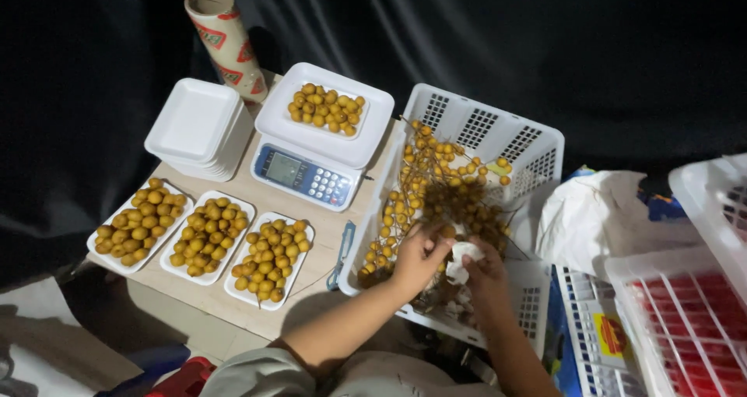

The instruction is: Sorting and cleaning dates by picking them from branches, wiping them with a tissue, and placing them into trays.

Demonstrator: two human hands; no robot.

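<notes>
A: Where are the hands?

B: Both are inside the white plastic basket [498, 132], toward five o'clock in the view. The left hand [420, 254] has its fingers closed on the bunch of small yellow fruits [436, 191], pinching at a fruit where the stems meet. The right hand [484, 271] sits just beside it at three o'clock, curled tight around a crumpled white cloth [461, 261].

A: And the fruit itself?

B: The bunch lies on dark twigs in the basket, spreading from the hands up toward twelve o'clock. Loose fruits rest near the far basket wall.

A: What is on the table?

B: The wooden table [327, 233] lies at nine o'clock from the basket. A white scale [315, 144] stands on it, bearing a foam tray of fruits [327, 109] on its pan. At seven o'clock from the scale three filled foam trays [204, 237] lie side by side near the table's near edge. A stack of empty foam trays [198, 128] sits at nine o'clock from the scale, and a cardboard tube [226, 39] leans behind it at twelve o'clock. A small blue cutter [342, 253] lies between the trays and the basket.

A: Anything to the right?

B: A white plastic bag [599, 218] at three o'clock of the basket, and a red-and-white crate [685, 311] at four o'clock
</notes>
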